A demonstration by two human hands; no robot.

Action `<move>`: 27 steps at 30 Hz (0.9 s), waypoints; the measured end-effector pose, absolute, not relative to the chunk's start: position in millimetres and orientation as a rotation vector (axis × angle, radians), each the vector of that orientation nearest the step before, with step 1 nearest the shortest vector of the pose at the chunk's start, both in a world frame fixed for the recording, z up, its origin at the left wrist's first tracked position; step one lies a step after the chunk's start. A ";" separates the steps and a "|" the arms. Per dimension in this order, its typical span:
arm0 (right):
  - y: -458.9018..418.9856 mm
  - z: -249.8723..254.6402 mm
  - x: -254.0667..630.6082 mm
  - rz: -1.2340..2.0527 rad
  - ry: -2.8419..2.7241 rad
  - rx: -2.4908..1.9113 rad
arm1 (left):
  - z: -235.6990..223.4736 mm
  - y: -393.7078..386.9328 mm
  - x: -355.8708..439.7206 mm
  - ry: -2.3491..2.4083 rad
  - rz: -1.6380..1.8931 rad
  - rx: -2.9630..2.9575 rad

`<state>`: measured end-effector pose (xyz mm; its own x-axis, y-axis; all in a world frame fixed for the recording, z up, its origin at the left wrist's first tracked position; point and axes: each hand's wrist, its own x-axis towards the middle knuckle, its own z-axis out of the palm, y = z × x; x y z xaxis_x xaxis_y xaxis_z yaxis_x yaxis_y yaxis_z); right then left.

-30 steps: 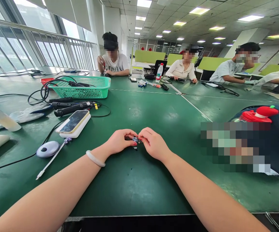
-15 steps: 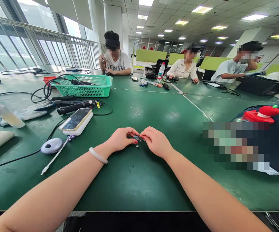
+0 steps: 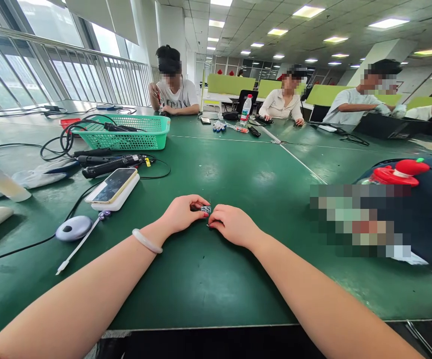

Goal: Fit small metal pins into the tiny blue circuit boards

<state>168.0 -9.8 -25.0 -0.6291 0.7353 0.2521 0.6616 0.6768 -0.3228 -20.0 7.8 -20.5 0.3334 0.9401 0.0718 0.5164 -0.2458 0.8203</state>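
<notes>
My left hand [image 3: 184, 213] pinches a small dark, flat piece with white markings [image 3: 206, 209], which looks like a little circuit board. It is held just above the green table [image 3: 208, 279]. To its right, my right hand [image 3: 234, 224] has thumb and fingertips pressed together, low at the table surface. A tiny whitish bit [image 3: 208, 225] shows at those fingertips. Whether it lies on the table or is between the fingers, I cannot tell. The two hands are close but apart.
On the left are a phone [image 3: 115, 185] on a white box, a lilac round device [image 3: 74, 228], a white cable, black handheld tools [image 3: 113, 166] and a green basket [image 3: 126, 135]. A dark bag [image 3: 425, 209] with a red-lidded bottle stands right. Several people sit across the table.
My right hand has moved away from the dark piece and down to the small bits on the table. The dark piece stays in my left hand, now more exposed.
</notes>
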 end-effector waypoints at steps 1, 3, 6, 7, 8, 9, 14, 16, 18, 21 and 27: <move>-9.4 -25.4 167.7 0.254 -2.541 -1.102 | -20.3 7.7 -19.9 1.277 0.759 1.886; -9.1 -25.7 167.1 0.180 -2.578 -1.112 | -19.7 7.3 -19.6 1.269 0.757 1.889; -9.7 -25.8 165.7 0.080 -2.641 -1.134 | -18.4 6.8 -19.3 1.272 0.748 1.891; -9.9 -26.0 165.4 0.055 -2.656 -1.143 | -18.1 6.7 -19.3 1.273 0.747 1.887; -10.0 -26.4 165.2 0.032 -2.668 -1.153 | -18.0 6.7 -19.4 1.273 0.748 1.879; -10.1 -26.7 165.2 0.011 -2.675 -1.162 | -18.0 6.8 -19.5 1.270 0.749 1.870; -10.0 -25.3 167.7 -0.040 -2.578 -1.194 | -18.2 7.0 -19.5 1.245 0.737 1.835; -10.2 -23.2 168.1 -0.051 -2.485 -1.192 | -17.4 6.0 -18.8 1.240 0.727 1.839; -10.3 -21.7 167.8 -0.072 -2.424 -1.166 | -16.3 4.6 -17.8 1.218 0.718 1.852; -10.6 -21.1 166.7 -0.106 -2.424 -1.117 | -14.8 3.0 -16.5 1.161 0.720 1.864; -13.9 -19.5 164.6 -0.078 -2.395 -1.071 | -12.7 3.0 -16.5 1.145 0.731 1.797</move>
